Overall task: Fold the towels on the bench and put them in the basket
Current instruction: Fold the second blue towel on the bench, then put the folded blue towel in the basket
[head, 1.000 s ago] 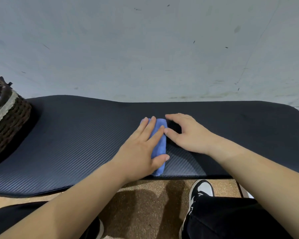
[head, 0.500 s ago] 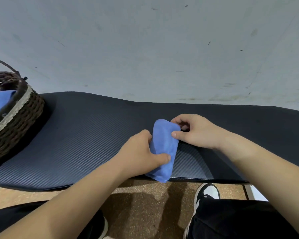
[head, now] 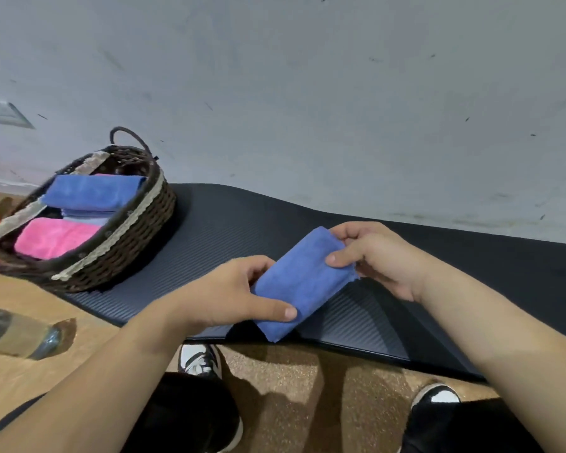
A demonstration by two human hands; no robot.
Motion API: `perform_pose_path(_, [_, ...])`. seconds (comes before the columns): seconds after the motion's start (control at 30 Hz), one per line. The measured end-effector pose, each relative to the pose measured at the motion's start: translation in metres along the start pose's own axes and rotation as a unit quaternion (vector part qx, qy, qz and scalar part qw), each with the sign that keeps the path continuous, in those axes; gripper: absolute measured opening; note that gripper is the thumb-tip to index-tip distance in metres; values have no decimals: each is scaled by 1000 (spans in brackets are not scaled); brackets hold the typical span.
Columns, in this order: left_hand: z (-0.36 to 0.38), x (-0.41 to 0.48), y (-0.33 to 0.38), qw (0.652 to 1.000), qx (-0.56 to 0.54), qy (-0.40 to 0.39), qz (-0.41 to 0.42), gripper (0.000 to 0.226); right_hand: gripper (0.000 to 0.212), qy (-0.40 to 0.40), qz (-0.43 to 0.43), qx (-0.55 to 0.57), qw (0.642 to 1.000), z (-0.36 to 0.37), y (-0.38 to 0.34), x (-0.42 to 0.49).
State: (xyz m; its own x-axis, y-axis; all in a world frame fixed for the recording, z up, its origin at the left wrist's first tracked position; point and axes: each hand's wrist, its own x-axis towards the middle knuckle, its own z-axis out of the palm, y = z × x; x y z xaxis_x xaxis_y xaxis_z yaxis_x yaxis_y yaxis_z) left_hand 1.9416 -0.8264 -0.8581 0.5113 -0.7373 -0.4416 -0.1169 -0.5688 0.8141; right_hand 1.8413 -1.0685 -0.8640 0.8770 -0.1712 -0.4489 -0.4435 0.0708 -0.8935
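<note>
Checker: Item one, task piece?

Clerk: One blue towel (head: 303,279), folded to narrow oblong, slanted. Held over front edge of tabletop (head: 229,230), roughly midway along, nearer end hanging past that edge. Contact with tabletop: cannot tell.

Checker: Grip?

Clerk: Nearer end: left hand (head: 229,295), thumb flat on top, fingers (head: 258,263) curled beneath, pinching the cloth. Farther end: right hand (head: 379,256), thumb on upper face, fingers (head: 356,228) bent round the far corner, likewise pinching the cloth.

Checker: Item two?

Clerk: One dark wicker basket (head: 134,217), pale trim along rim, loop handle at far end. Standing at left end of tabletop, well apart from the held piece. Contents: second blue towel (head: 92,191), folded, toward far side; pink towel (head: 53,237), folded, toward near side; paler cloth between them, mostly covered.

Checker: Remainder?

Clerk: One clear plastic bottle (head: 17,335), lying on floor (head: 291,371), left of tabletop, in front of the basket. Two black-and-white shoes (head: 200,359), on floor just in front of the front edge. Grey scuffed wall (head: 307,109) along back edge.
</note>
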Motion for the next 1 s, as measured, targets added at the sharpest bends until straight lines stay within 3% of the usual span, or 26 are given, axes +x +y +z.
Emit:
perform_pose_path(0.1, [-21, -18, -10, 1000, 5, 16, 0, 49, 34, 31, 0, 22, 999, 30, -9, 2])
perform_pose_path(0.23, [-56, -42, -19, 983, -79, 164, 27, 50, 30, 37, 9, 68, 997, 70, -6, 2])
perform_pose_path(0.37, [-93, -76, -39, 951, -179, 246, 49, 54, 38, 2, 14, 58, 998, 111, -12, 5])
perform_pose_path(0.6, [-204, -114, -58, 898, -111, 415, 94, 41, 40, 67, -34, 40, 996, 187, -86, 32])
perform_pose_path(0.7, [-255, -125, -67, 909, -87, 400, 74, 48, 39, 59, -61, 18, 996, 219, -113, 39])
perform_pose_path(0.8, [-288, -126, -83, 945, -84, 316, 14, 30, 36, 41, -73, -1, 996, 245, -124, 46])
perform_pose_path(0.9, [-299, -111, -109, 944, 149, 282, -90, 13, 34, 30, -67, -18, 997, 261, -124, 52])
perform_pose_path(1.0, [-300, -90, -120, 916, 265, 276, -123, 24, 33, 18, -63, -39, 997, 265, -118, 56])
